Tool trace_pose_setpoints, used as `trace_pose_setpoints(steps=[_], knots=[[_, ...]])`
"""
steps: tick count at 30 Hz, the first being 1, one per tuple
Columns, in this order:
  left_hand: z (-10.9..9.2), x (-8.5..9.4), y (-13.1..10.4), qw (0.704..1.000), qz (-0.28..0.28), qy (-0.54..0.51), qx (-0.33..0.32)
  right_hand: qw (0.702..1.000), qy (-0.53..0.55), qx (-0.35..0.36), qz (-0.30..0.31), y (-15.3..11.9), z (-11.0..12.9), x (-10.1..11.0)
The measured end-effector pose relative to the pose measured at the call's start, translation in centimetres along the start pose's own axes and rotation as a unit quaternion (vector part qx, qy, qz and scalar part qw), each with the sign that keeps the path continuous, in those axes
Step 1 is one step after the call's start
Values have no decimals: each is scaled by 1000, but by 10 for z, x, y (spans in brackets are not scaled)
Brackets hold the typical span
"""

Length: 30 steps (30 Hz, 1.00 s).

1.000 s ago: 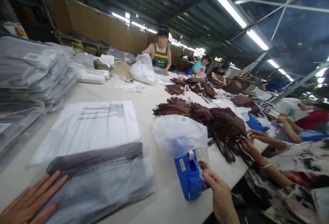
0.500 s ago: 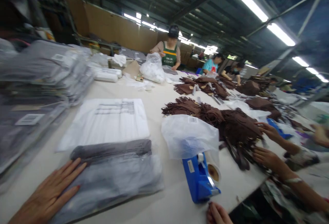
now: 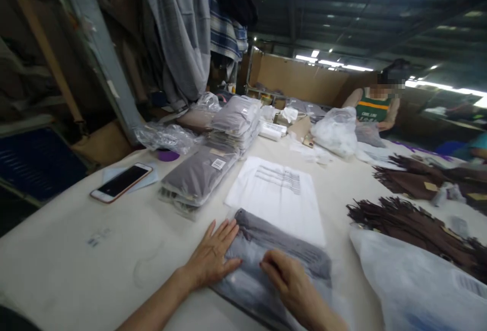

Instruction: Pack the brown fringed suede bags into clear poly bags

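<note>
A grey folded textile in a clear plastic bag (image 3: pixel 266 270) lies on the white table (image 3: pixel 76 260) in front of me. On the bag's left edge my left hand (image 3: pixel 213 257) rests flat, fingers spread. Over the middle of the bag is my right hand (image 3: pixel 289 280), its fingers curled and pinched together; anything between the fingertips is too small to make out. White plastic bags with dark print (image 3: pixel 277 194) lie flat just beyond the grey package. To their left, bagged grey textiles (image 3: pixel 205 169) are piled, a barcode label on one of them.
A phone (image 3: pixel 122 183) lies at the left on pale paper. Brown fringed textiles (image 3: pixel 411 224) and a translucent white bag (image 3: pixel 422 275) are at the right. Across the table a person in a green apron (image 3: pixel 375 108) handles a bag. Fabrics (image 3: pixel 182 37) hang at the back left.
The view has swung left, bringing the phone and hanging fabrics into sight. My right hand has moved from beside the blue tape dispenser to over the bagged grey textile. My left hand stays on the bag.
</note>
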<state>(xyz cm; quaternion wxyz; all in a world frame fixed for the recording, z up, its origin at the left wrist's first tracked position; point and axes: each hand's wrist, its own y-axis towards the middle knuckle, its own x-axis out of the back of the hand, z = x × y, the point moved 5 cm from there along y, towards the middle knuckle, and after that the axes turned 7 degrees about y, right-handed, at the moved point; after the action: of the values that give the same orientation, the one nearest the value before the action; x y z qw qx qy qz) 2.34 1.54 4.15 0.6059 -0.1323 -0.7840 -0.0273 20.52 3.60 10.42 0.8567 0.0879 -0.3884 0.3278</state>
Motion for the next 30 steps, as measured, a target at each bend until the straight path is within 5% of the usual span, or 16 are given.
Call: trace_pose_setpoints(steps=[4, 7, 12, 18, 21, 25, 27, 30], knots=[[3, -4, 0, 1000, -12, -24, 5, 991, -72, 15, 108, 82, 27, -13], [6, -7, 0, 999, -26, -38, 2, 982, -119, 8, 146, 111, 26, -30], [8, -11, 0, 998, -26, -49, 0, 971, -184, -45, 146, 126, 15, -37], [7, -9, 0, 998, -35, -50, -2, 969, -200, -127, 74, 124, -26, 6], [7, -8, -1, 998, -41, -47, -2, 970, -209, -124, 16, 103, -25, 18], [6, -7, -1, 997, -45, -55, 5, 981, -190, 29, -16, 69, 4, -25], [6, -10, 0, 998, -27, -59, 20, 951, -189, 232, -74, 53, 17, -58], [7, -12, 2, 997, -5, -62, 34, 915, -191, 341, -102, 42, 4, -90]])
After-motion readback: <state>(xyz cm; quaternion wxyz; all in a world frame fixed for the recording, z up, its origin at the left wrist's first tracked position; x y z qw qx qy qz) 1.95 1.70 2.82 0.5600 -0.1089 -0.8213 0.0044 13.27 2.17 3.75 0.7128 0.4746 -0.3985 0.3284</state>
